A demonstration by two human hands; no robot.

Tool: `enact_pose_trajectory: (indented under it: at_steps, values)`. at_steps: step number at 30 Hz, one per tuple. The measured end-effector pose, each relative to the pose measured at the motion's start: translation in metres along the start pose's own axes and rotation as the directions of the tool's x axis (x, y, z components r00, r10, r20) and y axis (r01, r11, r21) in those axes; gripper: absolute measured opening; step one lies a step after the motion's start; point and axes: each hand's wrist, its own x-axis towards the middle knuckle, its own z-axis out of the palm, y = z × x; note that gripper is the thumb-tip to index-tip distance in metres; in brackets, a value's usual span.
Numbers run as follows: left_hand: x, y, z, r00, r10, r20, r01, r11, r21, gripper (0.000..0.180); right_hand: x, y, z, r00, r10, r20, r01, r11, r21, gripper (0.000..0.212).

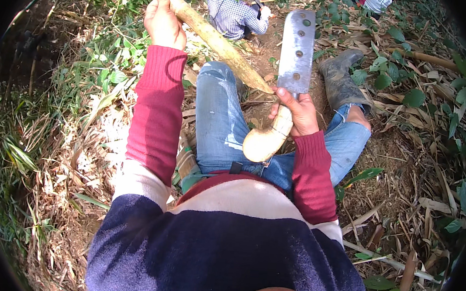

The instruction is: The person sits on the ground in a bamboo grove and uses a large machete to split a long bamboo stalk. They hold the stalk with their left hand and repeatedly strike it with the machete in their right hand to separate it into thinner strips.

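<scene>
Left hand (pixel 165 26) grips stick (pixel 219 39); right hand (pixel 300 115) grips knife (pixel 303 64) by its curved handle (pixel 260 143), blade pointing away. Stick slants across in front, tapered tip (pixel 263 85) at right thumb. Likely step: shaping that tip. Next cut calls for steady stick, left hand clear of blade.

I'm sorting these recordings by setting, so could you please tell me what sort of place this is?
Outdoors, probably woodland or a thicket: leafy green plants, dry leaf litter and brown soil are in view.
</scene>
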Motion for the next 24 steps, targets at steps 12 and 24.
enact_pose_trajectory:
  at_steps: [12, 24]
  values:
    - [-0.018, -0.026, -0.022, 0.943, -0.328, 0.055, 0.326, 0.944, 0.045, 0.041, 0.010, -0.015, 0.020, 0.908, -0.311, -0.282, 0.352, 0.929, 0.109, 0.022]
    - [-0.089, -0.094, 0.015, 0.752, -0.628, 0.201, 0.659, 0.708, -0.255, 0.042, 0.006, -0.123, 0.030, 0.776, -0.578, -0.252, 0.604, 0.796, 0.036, 0.027]
